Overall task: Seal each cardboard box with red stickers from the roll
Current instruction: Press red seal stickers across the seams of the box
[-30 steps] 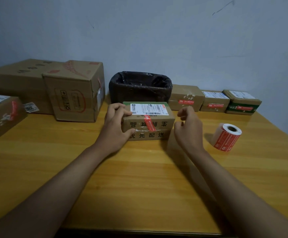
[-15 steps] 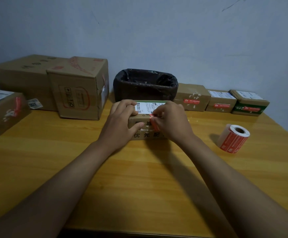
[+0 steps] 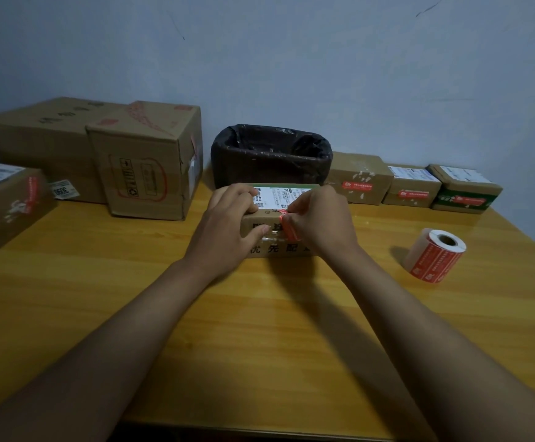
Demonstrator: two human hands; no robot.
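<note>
Holding the small cardboard box (image 3: 277,224) at table centre with both hands. Left hand (image 3: 228,228) grips its 9 o'clock end: fingers curled over the top edge by the white shipping label (image 3: 274,199), thumb on the front face. Right hand (image 3: 322,223) is at the box's 3 o'clock side, fingertips pinching a red sticker (image 3: 287,226) that runs from the top edge down the front face, touching the cardboard. Can't tell if it's fully stuck down.

Sticker roll (image 3: 435,255) lies on its side at 3 o'clock from the box, well apart from both hands, on the wooden table (image 3: 260,330).

Black-lined bin (image 3: 271,154) sits at 12 o'clock, just behind the box. From the bin toward 3 o'clock, a row of three small boxes (image 3: 411,186) along the wall, each with a red sticker on the front. At 10 o'clock, two large cartons (image 3: 145,161) side by side. At 9 o'clock, near the table edge, another box (image 3: 4,205) with a red sticker on its corner.
</note>
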